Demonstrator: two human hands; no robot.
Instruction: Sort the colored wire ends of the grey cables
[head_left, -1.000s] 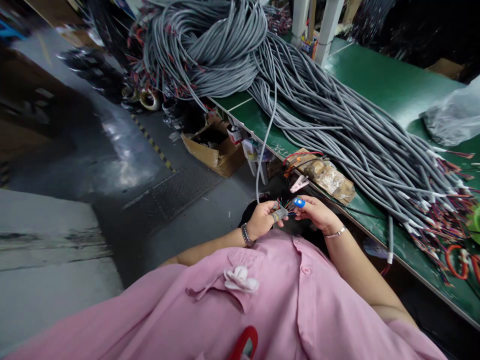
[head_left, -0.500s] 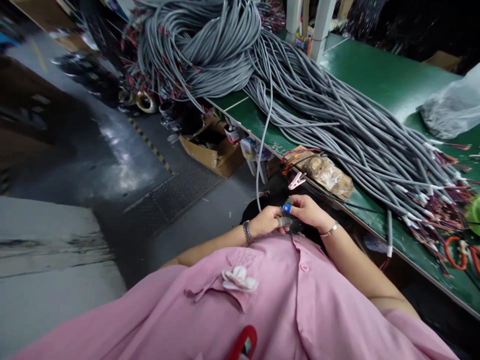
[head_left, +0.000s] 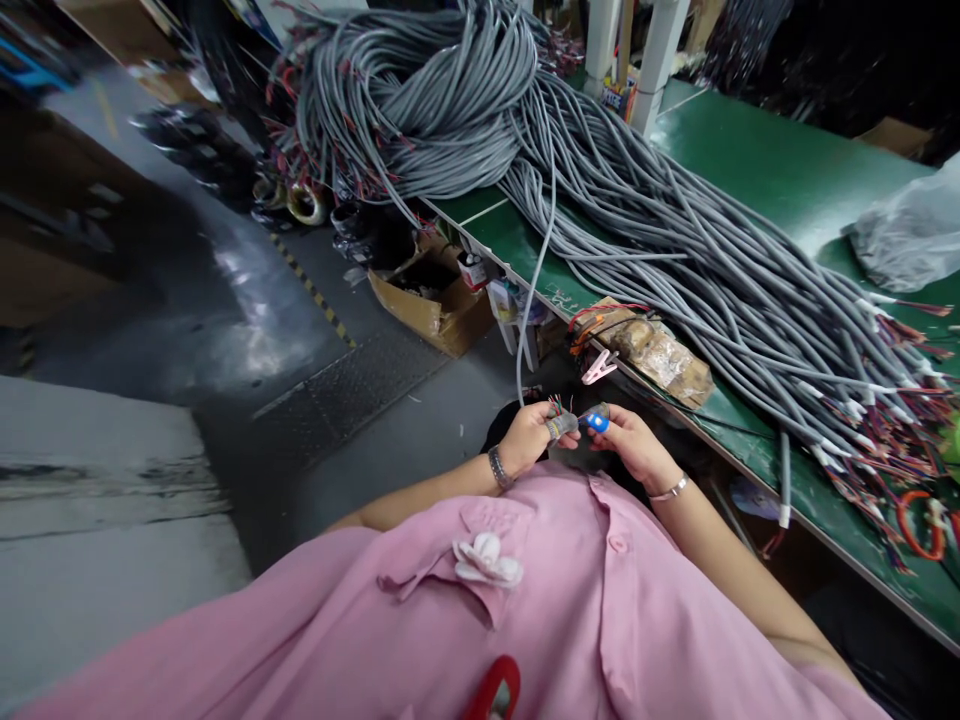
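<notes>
In front of my pink shirt, my left hand (head_left: 531,438) is closed around the end of a grey cable (head_left: 527,325). Thin coloured wires (head_left: 556,405) stick up past its thumb, which wears a grey finger cover. The cable runs up from this hand over the table edge to the pile. Close beside it on the right, my right hand (head_left: 631,440) pinches, with a blue band (head_left: 598,422) around its thumb. A thin dark wire seems to stretch between the two hands; its end is hidden by my right fingertips.
A long bundle of grey cables (head_left: 675,235) lies across the green table (head_left: 757,150). At the table edge are a taped wooden block (head_left: 664,360) and a pink clip (head_left: 599,367). An open cardboard box (head_left: 439,310) stands on the floor; a plastic bag (head_left: 907,230) lies at right.
My hands have moved slightly apart, the right one shifting right. Coloured wire ends now show above my left hand. The whole view has shifted a little.
</notes>
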